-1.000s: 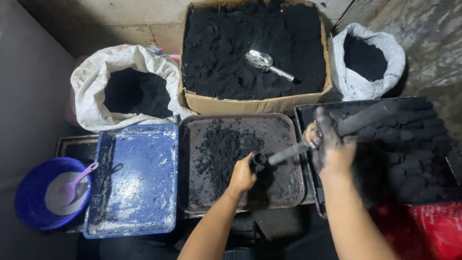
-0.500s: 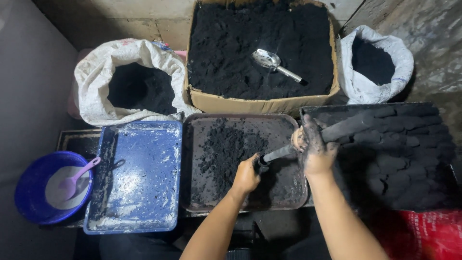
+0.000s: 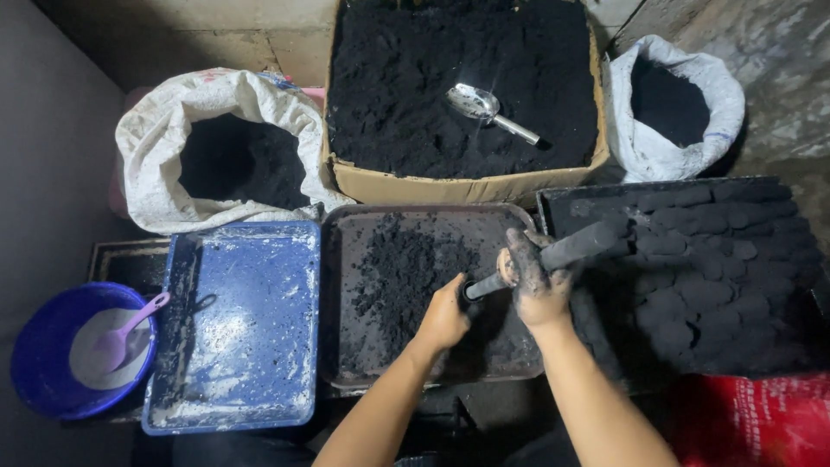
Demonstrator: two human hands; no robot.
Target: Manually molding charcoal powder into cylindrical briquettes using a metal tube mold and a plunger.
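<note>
Two hands at work over dark tray [image 3: 346, 294] of black powder. Left hand [image 3: 445, 316] closed around lower end of dark tube mould [image 3: 553, 258], held tilted above tray's right side. Right hand [image 3: 532, 285], blackened, wrapped around mould's middle. Pressed black briquettes [image 3: 700, 285] stacked just right. Blue tray [image 3: 238, 329] left; metal scoop [image 3: 488, 111] lying in powder-filled cardboard box [image 3: 467, 186] behind.

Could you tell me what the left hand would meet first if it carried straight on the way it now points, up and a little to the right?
The left hand would most likely meet the dark tube that the right hand holds; its fingers already touch the tube's lower end. Depth is hard to judge here.
</note>
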